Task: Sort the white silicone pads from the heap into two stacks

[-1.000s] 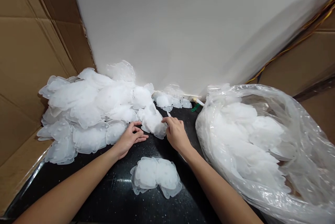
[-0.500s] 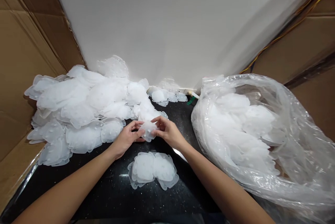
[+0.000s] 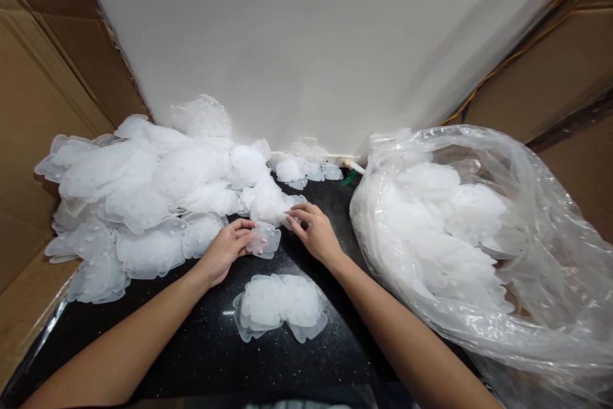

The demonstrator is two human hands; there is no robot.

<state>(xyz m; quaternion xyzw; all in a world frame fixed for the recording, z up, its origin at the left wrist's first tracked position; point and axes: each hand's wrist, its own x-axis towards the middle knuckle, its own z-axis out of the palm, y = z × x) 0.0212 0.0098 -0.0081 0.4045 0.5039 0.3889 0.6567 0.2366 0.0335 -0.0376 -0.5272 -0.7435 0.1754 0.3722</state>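
Head camera: above the black tabletop (image 3: 201, 345), the left hand (image 3: 228, 247) has its grip closed on the near-left edge of one translucent piece (image 3: 266, 241), thumb over it, the rest of the piece reaching to the right. The right hand (image 3: 310, 230) has its thumb and fingers slightly parted at the right edge of the white heap (image 3: 138, 173); whether its grip has hold of a piece cannot be told. Nearer the person lies a small pile (image 3: 281, 304) of similar pieces. To the right, a clear plastic bag (image 3: 560, 230) holds more.
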